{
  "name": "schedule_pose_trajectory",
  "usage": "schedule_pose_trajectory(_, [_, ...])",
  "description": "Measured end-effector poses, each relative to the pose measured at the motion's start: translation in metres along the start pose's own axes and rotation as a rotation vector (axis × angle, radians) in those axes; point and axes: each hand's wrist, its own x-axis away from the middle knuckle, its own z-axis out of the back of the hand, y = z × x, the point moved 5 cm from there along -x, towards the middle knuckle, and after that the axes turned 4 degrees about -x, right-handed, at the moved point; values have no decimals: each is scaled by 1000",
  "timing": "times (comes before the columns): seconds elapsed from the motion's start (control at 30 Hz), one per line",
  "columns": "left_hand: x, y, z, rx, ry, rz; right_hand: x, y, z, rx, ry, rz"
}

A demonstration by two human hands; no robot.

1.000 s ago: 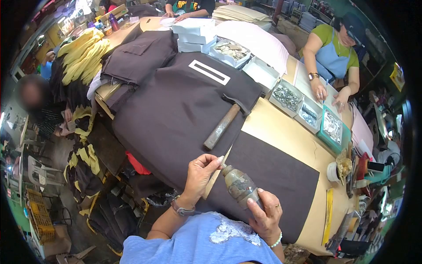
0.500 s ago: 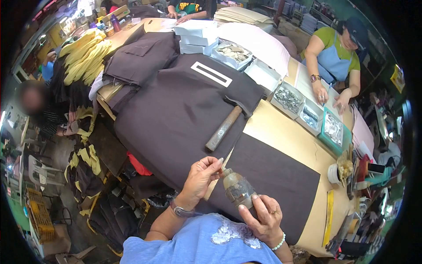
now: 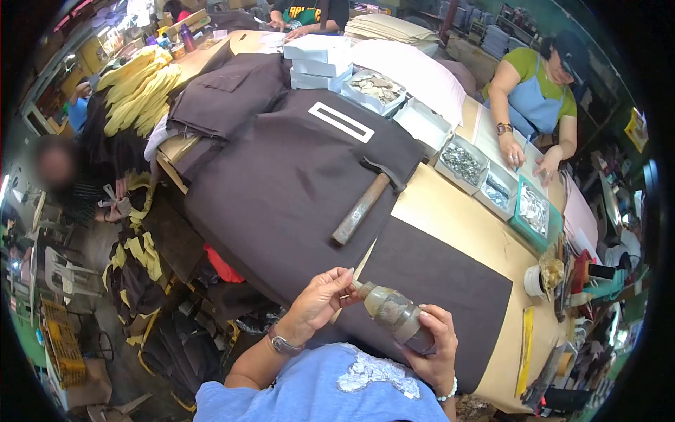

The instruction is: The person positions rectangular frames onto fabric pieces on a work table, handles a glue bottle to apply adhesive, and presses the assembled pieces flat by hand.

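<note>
My right hand [image 3: 437, 346] is wrapped around the base of a grimy, translucent squeeze bottle [image 3: 394, 311], which is tilted with its narrow tip to the upper left. The thumb and fingers of my left hand [image 3: 322, 299] pinch at that tip; any cap between them is too small to make out. Below the bottle lies a dark brown fabric panel [image 3: 443, 281]. A hammer [image 3: 362, 209] with a worn handle rests on the larger dark fabric [image 3: 281, 183], and a white rectangular frame-shaped piece [image 3: 342, 122] lies farther up on it.
Open boxes of small metal parts [image 3: 460, 162] line the table's right side, beside a green tray [image 3: 532, 211]. A yellow ruler [image 3: 525, 352] lies at the right edge. Across the table a co-worker [image 3: 534, 105] handles something thin. Yellow gloves [image 3: 140, 88] are piled at left.
The bottle has swung to a flatter tilt, its base moving right with my right hand, which now grips more of it. My left hand stays at the tip.
</note>
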Motion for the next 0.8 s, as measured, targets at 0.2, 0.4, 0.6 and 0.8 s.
schedule_pose_trajectory(0.2, [8, -3, -1, 74, -84, -57, 25, 33, -12, -515, 126, -413])
schedule_pose_trajectory(0.4, [61, 43, 45, -204, 185, -626, 30, 52, -56, -1170, -1, -786])
schedule_pose_trajectory(0.6, [226, 6, 386, 335, 1209, -927, 16, 52, -49, -1441, 32, -719])
schedule_pose_trajectory(0.8, [291, -118, 474, 39, 1786, -234, 37, 71, -49, -1521, 204, -725])
